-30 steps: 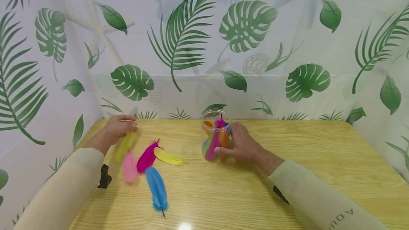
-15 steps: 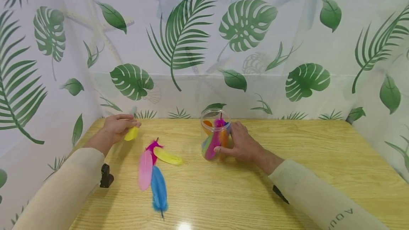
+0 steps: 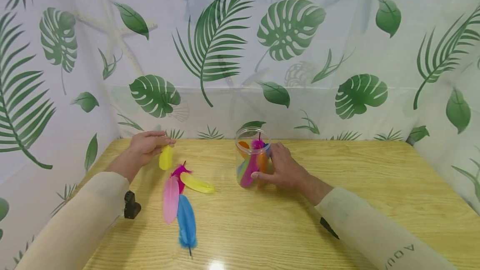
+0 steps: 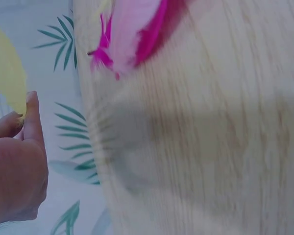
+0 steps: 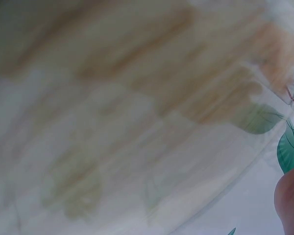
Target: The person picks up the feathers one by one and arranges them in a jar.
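Note:
My left hand (image 3: 147,147) pinches a yellow feather (image 3: 166,158) between thumb and fingertips, raised over the table's left side; the left wrist view shows the pinch at the quill end of that feather (image 4: 5,68). Below it lie a pink feather (image 3: 171,201) partly over a magenta feather (image 3: 181,176), a second yellow feather (image 3: 197,183) and a blue feather (image 3: 186,222). With thumb and fingers around its side, my right hand (image 3: 285,166) holds a clear open jar (image 3: 243,174) standing upright. Several coloured feathers (image 3: 253,166) are inside the jar. The right wrist view is mostly blurred.
The wooden table (image 3: 240,228) ends at a white leaf-printed cloth (image 3: 232,53) behind it and at both sides. A black wrist camera (image 3: 131,205) hangs under the left sleeve.
The pink feather has moved right, onto the magenta one. My left hand has lifted the yellow feather and shifted right with it. The right hand and jar have stayed put.

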Action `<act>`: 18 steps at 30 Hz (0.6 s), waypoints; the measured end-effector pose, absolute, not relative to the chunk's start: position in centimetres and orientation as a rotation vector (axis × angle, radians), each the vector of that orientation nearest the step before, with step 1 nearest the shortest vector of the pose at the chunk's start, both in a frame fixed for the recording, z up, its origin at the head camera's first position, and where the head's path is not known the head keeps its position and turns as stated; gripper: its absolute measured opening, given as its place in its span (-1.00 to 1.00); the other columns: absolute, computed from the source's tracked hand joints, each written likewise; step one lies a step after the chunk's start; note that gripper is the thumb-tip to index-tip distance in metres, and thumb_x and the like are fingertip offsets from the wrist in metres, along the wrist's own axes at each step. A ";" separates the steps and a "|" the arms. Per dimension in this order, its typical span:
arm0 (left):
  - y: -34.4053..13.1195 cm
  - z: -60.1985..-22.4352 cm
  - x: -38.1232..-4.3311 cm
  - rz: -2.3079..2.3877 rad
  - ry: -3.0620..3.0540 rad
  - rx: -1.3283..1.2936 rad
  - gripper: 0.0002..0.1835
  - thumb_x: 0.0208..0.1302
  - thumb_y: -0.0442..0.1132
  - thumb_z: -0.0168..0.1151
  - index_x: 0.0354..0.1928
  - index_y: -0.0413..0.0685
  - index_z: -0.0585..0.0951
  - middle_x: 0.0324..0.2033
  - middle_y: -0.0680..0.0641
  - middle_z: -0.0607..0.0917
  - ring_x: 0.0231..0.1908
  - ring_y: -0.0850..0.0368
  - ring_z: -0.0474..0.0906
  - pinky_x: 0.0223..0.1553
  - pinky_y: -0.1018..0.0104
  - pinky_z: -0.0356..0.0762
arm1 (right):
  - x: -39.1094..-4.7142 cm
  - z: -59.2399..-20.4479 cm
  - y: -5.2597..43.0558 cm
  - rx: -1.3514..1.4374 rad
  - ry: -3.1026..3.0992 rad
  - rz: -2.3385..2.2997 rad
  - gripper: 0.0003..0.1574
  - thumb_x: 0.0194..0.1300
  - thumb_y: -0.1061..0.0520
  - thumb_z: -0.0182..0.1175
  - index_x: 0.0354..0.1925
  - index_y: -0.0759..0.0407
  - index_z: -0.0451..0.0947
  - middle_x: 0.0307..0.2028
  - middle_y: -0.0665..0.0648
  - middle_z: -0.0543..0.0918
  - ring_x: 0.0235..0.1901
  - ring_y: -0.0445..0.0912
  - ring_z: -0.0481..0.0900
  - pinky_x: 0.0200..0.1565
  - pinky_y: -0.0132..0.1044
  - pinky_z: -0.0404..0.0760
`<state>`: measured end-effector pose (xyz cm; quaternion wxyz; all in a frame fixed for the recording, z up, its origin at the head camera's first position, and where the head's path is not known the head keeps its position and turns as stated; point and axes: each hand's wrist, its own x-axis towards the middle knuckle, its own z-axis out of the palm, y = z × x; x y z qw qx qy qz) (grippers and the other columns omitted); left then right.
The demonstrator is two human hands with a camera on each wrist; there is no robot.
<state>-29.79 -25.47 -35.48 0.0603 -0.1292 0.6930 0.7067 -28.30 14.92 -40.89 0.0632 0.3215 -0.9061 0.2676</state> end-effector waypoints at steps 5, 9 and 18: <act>-24.0 -34.9 -29.9 2.194 2.051 -0.429 -0.36 0.37 -0.41 0.21 0.44 -0.33 0.26 0.24 -0.24 0.52 -0.27 0.30 0.72 0.16 0.30 0.49 | -28.3 -40.9 14.9 0.966 -2.737 0.803 0.08 0.16 -0.34 0.34 0.42 0.13 0.18 0.25 0.16 0.46 0.22 0.06 0.29 0.34 0.13 0.19; -22.9 -34.5 -30.0 2.203 2.017 -0.467 -0.38 0.37 -0.41 0.22 0.43 -0.29 0.30 0.35 -0.26 0.45 0.00 0.14 0.71 0.19 0.29 0.48 | -28.3 -40.8 14.8 0.976 -2.723 0.784 0.05 0.15 -0.32 0.35 0.39 0.15 0.21 0.23 0.17 0.47 0.22 0.08 0.29 0.34 0.16 0.14; -20.4 -33.1 -29.5 2.197 2.004 -0.422 -0.40 0.40 -0.39 0.18 0.44 -0.27 0.30 0.38 -0.25 0.42 0.33 -0.06 0.45 0.30 0.25 0.40 | -28.1 -40.7 14.8 0.940 -2.742 0.703 0.07 0.16 -0.35 0.32 0.38 0.22 0.21 0.23 0.22 0.45 0.27 0.15 0.26 0.38 0.21 0.00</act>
